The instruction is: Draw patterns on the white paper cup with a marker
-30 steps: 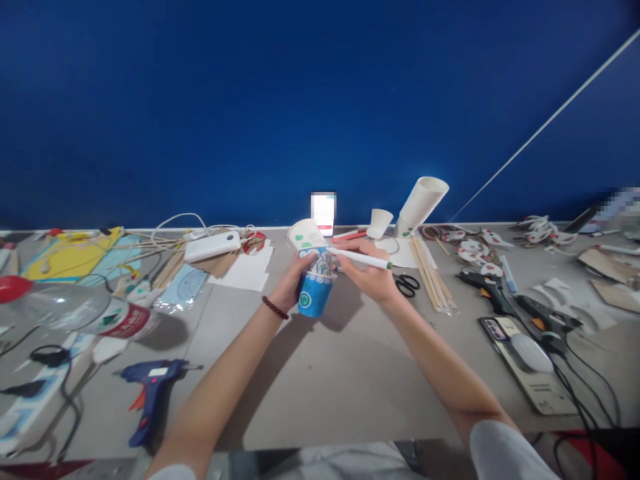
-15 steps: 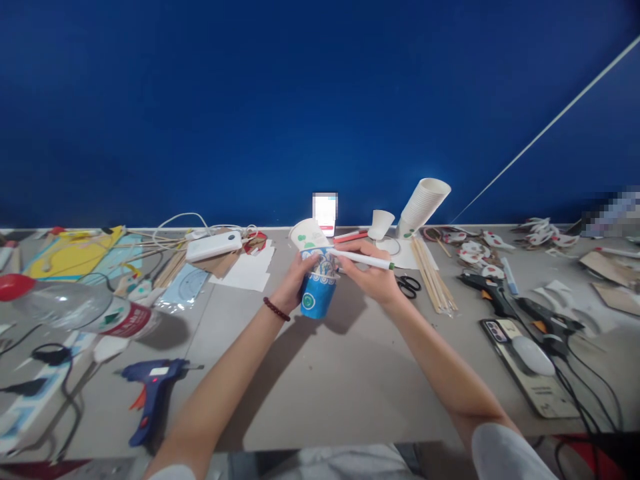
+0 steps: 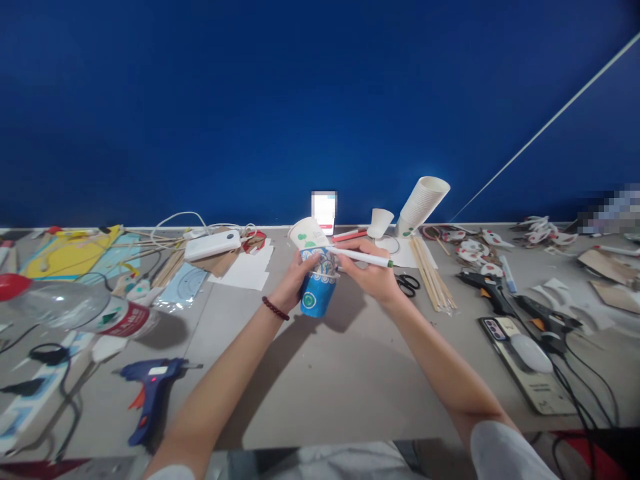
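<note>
My left hand (image 3: 294,280) is closed around a blue patterned paper cup (image 3: 319,295), raised above the table in front of me. The cup has a round green mark on its side. A white paper cup piece (image 3: 306,233) with green leaf prints sticks up behind its upper end; whether the two are joined I cannot tell. In my right hand (image 3: 373,273) is a white marker pen (image 3: 361,257) with a green end, pinched between the fingers. Its tip points left, close to the blue cup's upper edge; contact is hard to make out.
A stack of white paper cups (image 3: 424,205) leans at the back, beside a single cup (image 3: 381,223), scissors (image 3: 409,285) and wooden sticks (image 3: 433,277). On the left are a blue glue gun (image 3: 156,393), plastic bottle (image 3: 75,307) and power strip (image 3: 47,393). A phone (image 3: 530,373) lies right.
Both hands keep their hold on the cup and the pen, in nearly the same place. The whole view has shifted very slightly.
</note>
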Motion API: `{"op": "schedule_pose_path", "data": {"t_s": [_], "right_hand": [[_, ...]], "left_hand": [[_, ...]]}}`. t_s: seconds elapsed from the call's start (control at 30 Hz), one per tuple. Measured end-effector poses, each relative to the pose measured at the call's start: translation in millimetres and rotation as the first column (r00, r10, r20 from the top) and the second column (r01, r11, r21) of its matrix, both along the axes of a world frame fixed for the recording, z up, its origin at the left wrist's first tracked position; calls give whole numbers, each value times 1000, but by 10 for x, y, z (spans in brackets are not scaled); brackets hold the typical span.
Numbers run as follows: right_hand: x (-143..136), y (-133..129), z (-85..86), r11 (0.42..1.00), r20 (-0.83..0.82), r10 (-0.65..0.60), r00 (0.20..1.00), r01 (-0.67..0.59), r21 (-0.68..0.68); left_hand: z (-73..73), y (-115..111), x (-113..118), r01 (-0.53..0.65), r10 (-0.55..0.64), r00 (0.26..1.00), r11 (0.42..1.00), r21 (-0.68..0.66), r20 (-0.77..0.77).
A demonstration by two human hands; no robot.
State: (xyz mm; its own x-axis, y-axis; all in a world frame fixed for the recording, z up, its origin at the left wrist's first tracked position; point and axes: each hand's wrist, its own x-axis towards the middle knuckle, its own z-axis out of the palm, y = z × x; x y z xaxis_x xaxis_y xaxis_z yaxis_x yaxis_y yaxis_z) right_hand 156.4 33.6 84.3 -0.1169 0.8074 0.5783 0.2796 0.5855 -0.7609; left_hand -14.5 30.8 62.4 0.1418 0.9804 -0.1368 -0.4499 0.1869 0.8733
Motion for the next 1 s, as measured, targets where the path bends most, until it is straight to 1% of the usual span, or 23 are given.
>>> {"op": "schedule_pose_path", "data": {"t_s": [0.1,0.3,0.57,0.83,1.0], "right_hand": [[-2,-5,17,1000,8,-22,1000,21,21],[-4,-17,34,1000,10,-24,1000,24,8],[8,-25,34,999,-5,-17,1000,17,-37],[21,-32,56,1000,29,-17,999,17,-9],[20,-25,35,1000,20,-4,1000,4,-10]], "left_hand": [[-1,0,-5,-2,2,1000,1000,-7,-7],[6,13,-10,-5,5,1000,1000,6,-5],[43,-5,-17,-2,2,1000,1000,-19,14],[43,-2,-17,-10,11,999,999,-45,31],[47,-1,-19,-10,12,999,999,-46,38]]}}
